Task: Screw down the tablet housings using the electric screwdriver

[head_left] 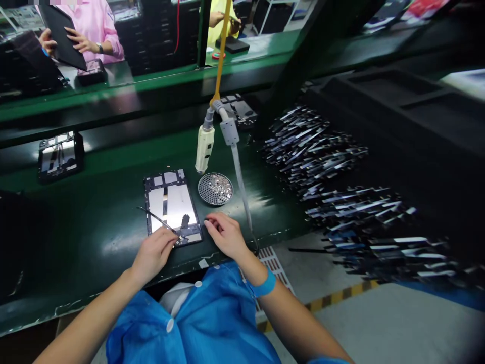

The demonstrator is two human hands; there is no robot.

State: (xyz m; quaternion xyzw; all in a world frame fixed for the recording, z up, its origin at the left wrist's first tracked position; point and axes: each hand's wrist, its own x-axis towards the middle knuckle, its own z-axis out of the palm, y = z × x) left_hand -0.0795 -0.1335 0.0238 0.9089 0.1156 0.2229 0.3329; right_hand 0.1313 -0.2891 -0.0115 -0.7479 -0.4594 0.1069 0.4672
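On the dark green bench, the left hand is pinched shut on thin metal tweezers, whose long axis slants up and to the left, away from the grip, with the tip at the near edge of the opened black tablet frame. That frame lies lengthwise away from the person, between both hands. The right hand rests just right of the frame's near corner, fingers curled and holding nothing, with the round perforated metal screw dish beyond it.

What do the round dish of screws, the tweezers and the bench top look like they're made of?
Round dish: seemingly metal, silvery, its surface dotted with holes.
Tweezers in the left hand: thin, dark with a glint, probably steel.
Bench top: green mat, likely rubber or vinyl, with soft glossy reflections.
The right hand rests empty beside the opened tablet.
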